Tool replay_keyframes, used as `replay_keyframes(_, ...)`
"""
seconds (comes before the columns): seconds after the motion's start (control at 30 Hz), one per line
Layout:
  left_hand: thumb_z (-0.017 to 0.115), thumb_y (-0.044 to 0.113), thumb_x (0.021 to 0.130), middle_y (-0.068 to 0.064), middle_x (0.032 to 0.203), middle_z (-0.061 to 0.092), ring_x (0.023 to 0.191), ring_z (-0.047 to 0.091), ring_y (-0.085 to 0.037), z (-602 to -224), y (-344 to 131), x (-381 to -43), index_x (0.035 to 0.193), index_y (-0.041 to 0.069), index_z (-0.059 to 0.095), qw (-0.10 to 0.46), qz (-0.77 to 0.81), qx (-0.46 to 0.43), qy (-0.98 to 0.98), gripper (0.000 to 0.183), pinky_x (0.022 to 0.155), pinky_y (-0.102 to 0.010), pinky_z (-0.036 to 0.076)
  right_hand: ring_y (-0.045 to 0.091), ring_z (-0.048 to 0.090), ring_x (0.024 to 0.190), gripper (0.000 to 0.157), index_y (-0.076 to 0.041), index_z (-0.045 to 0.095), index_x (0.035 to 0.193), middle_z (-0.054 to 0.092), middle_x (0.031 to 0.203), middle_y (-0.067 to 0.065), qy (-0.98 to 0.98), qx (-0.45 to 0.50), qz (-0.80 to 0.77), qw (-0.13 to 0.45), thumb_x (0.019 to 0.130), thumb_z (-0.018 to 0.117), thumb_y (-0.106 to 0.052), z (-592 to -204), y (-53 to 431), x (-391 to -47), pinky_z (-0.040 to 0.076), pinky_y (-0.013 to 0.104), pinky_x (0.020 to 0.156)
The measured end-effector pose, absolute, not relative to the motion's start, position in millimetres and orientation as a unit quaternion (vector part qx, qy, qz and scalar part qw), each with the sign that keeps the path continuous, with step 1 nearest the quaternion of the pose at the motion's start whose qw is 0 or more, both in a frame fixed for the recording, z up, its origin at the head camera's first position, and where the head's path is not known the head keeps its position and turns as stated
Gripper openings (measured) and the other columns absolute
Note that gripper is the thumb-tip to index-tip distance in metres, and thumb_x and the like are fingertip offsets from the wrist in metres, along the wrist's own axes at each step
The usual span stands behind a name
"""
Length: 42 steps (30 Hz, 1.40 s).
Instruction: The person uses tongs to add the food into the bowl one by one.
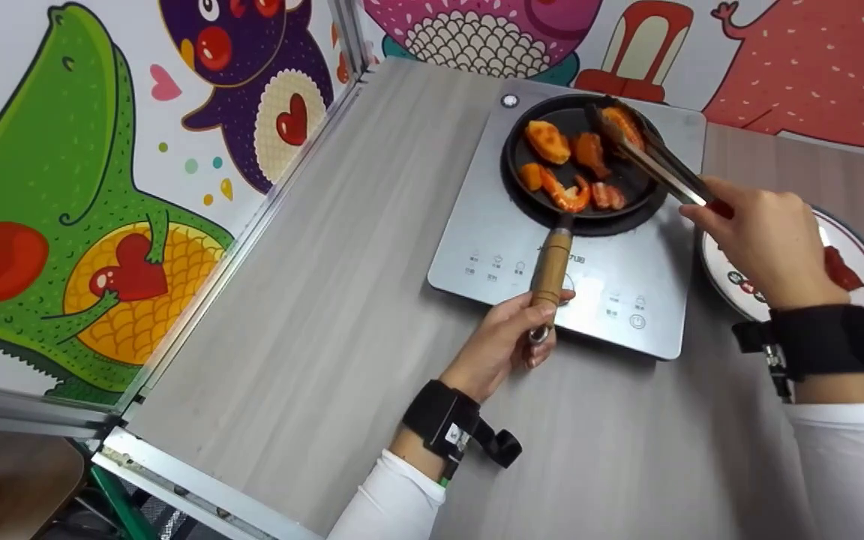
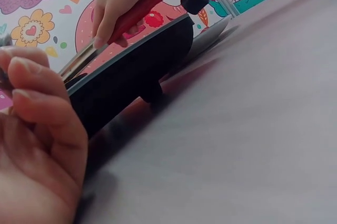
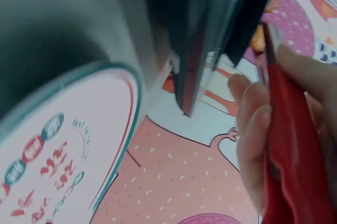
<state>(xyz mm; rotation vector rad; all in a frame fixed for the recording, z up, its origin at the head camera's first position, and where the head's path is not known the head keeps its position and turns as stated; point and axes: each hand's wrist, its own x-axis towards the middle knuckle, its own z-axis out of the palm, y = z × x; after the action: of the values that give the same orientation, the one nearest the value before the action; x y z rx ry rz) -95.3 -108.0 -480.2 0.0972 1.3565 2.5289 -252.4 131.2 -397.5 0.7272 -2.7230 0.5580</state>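
A small black frying pan (image 1: 580,122) sits on the induction cooker (image 1: 469,217). My left hand (image 1: 503,334) grips its wooden handle (image 1: 550,274) near the end. My right hand (image 1: 769,236) holds red-handled metal tongs (image 1: 664,171), whose tips are at the pan's right side around an orange, shrimp-like piece (image 1: 623,127). Also in the pan lie an orange slice (image 1: 548,142), a curled shrimp (image 1: 568,196) and browned meat pieces (image 1: 589,154). In the right wrist view the fingers wrap the red tong handle (image 3: 295,145).
A white plate (image 1: 724,262) with dark red meat (image 1: 842,270) stands right of the cooker, partly under my right forearm. Cartoon-printed walls (image 1: 214,112) rise at the left and back. A metal frame edge (image 1: 199,487) borders the table at the left.
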Motion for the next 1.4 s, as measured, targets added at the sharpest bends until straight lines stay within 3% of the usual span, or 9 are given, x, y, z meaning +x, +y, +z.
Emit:
replay_keyframes(0.2, 0.049, 0.02, 0.086, 0.001, 0.059, 0.043, 0.05, 0.039, -0.009, -477, -109, -94, 0.123, 0.006, 0.049, 0.132, 0.872, 0.033, 0.469, 0.039, 0.043, -0.019, 0.032, 0.023, 0.041, 0.046, 0.038, -0.01, 0.062, 0.114, 0.058, 0.059, 0.009, -0.937, 0.288, 0.162, 0.113, 0.082, 0.062, -0.032, -392, 129, -278, 0.028, 0.033, 0.042)
replay_keyframes(0.47, 0.048, 0.02, 0.087, 0.002, 0.061, 0.042, 0.051, 0.038, -0.006, -463, -108, -88, 0.123, 0.005, 0.05, 0.132, 0.872, 0.04, 0.471, 0.039, 0.045, -0.017, 0.033, 0.02, 0.049, 0.057, 0.041, -0.007, 0.056, 0.122, 0.059, 0.074, 0.011, -0.94, 0.31, 0.138, -0.014, 0.087, 0.056, -0.03, -386, 143, -321, 0.036, 0.023, 0.044)
replay_keyframes(0.8, 0.048, 0.014, 0.087, 0.002, 0.061, 0.045, 0.05, 0.039, -0.007, -464, -107, -90, 0.121, 0.004, 0.051, 0.135, 0.875, 0.035, 0.464, 0.036, 0.043, -0.018, 0.032, 0.022, 0.05, 0.057, 0.036, 0.0, 0.055, 0.119, 0.057, 0.07, 0.014, -0.933, 0.349, 0.09, -0.01, 0.086, 0.058, -0.014, -371, 132, -360, 0.036, 0.019, 0.045)
replay_keyframes(1.2, 0.047, 0.014, 0.087, 0.002, 0.061, 0.042, 0.05, 0.037, -0.007, -461, -107, -92, 0.12, 0.003, 0.051, 0.135, 0.878, 0.038, 0.457, 0.036, 0.043, -0.018, 0.032, 0.025, 0.047, 0.059, 0.044, -0.002, 0.055, 0.121, 0.053, 0.065, 0.013, -0.934, 0.346, 0.083, 0.015, 0.08, 0.065, -0.015, -378, 132, -361, 0.035, 0.019, 0.046)
replay_keyframes(1.4, 0.047, 0.015, 0.087, 0.002, 0.061, 0.042, 0.049, 0.038, -0.007, -460, -109, -90, 0.121, 0.004, 0.051, 0.129, 0.871, 0.035, 0.473, 0.035, 0.043, -0.018, 0.031, 0.026, 0.043, 0.06, 0.052, -0.006, 0.049, 0.127, 0.046, 0.06, 0.008, -0.94, 0.331, 0.083, 0.017, 0.082, 0.064, -0.027, -379, 134, -354, 0.033, 0.027, 0.046)
